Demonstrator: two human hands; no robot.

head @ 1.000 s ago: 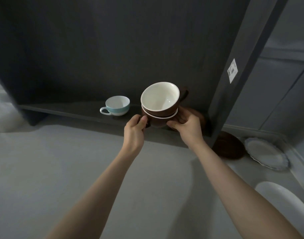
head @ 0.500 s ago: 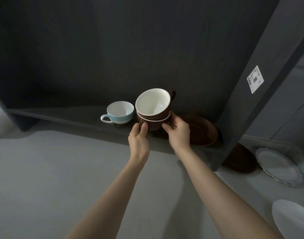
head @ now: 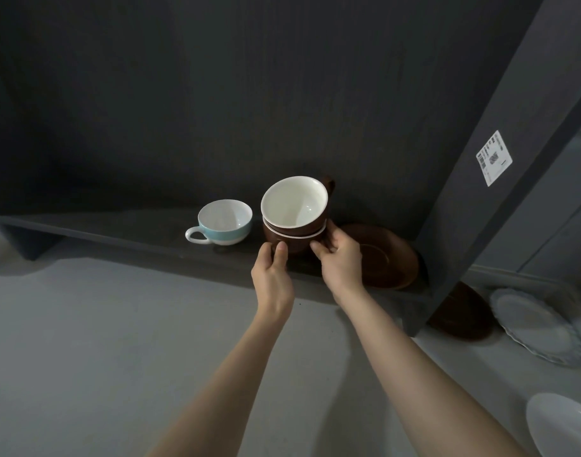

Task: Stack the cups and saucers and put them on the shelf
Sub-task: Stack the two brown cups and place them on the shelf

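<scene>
My left hand [head: 272,278] and right hand [head: 340,258] pinch the lower of two stacked brown cups [head: 294,219] from either side, thumb and fingertips pressed to its wall. The stack sits at about 12 o'clock from my hands, on the dark shelf [head: 124,230]; whether its base fully rests on the board I cannot tell, as my fingers cover it. The top cup tilts a little toward me, its white inside showing. Just beside the stack at 9 o'clock stands a pale blue cup [head: 224,222], handle pointing left. At 3 o'clock a brown saucer [head: 389,258] lies on the shelf. Beyond the upright, on the grey worktop [head: 84,341], lie another brown saucer [head: 464,315] and a white scalloped plate [head: 536,324].
</scene>
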